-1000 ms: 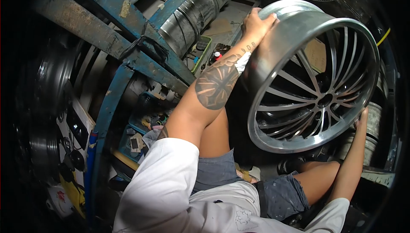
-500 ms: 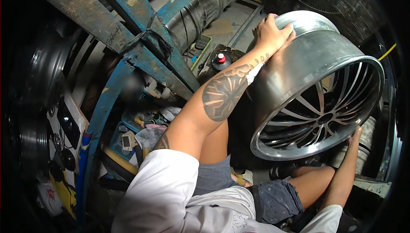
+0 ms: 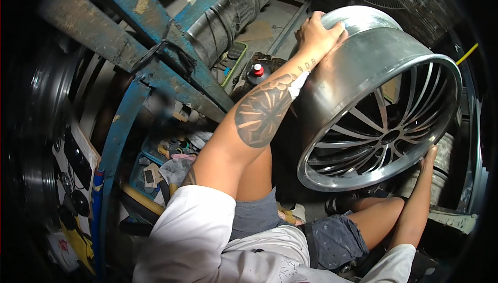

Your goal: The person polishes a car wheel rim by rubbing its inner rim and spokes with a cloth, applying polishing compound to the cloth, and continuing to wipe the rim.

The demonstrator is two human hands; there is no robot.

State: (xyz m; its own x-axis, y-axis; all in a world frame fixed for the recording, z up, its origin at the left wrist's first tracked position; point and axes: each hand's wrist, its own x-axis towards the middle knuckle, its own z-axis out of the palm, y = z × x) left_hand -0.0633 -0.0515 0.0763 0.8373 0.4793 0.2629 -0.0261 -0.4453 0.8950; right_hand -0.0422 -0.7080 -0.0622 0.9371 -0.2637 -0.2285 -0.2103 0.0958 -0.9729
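The left hand (image 3: 320, 35) is gripping the far edge of the wheel (image 3: 358, 70), with thumb and fingers spread over the metal. The right hand (image 3: 429, 156) touches the lower front edge; its fingers are partly hidden, so I cannot tell how closed it is. The wheel is tilted in front of the person, above the legs, and its spokes are visible. Near the left forearm, a bottle (image 3: 257, 75) with red cap stands on a dark surface (image 3: 265, 59)
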